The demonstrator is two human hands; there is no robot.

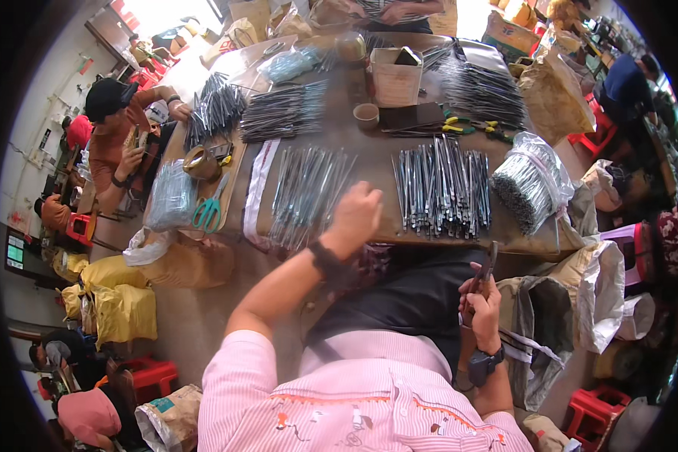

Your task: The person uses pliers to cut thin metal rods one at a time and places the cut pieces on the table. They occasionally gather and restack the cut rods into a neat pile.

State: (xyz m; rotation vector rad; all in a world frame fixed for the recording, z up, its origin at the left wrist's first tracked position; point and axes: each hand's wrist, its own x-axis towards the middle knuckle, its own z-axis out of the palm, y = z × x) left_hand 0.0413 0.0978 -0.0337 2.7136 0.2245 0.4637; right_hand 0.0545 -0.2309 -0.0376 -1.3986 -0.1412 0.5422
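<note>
My left hand is over the table's front part, fingers curled closed and slightly blurred; what they hold, if anything, is hidden. Just left of it lies a spread pile of thin, shiny metal strips. To its right is a second, denser pile of metal strips, laid side by side. Low beyond the table's front edge, near my lap, my right hand is wrapped round a dark, slim object pointing upward; its exact kind is unclear. A thick bundle of strips in clear wrap rests at the right edge.
Teal-handled scissors, a tape roll and a plastic-wrapped bundle lie at left. Farther back are more strip piles, yellow-handled pliers and a white container. Open sacks stand right; a co-worker sits left.
</note>
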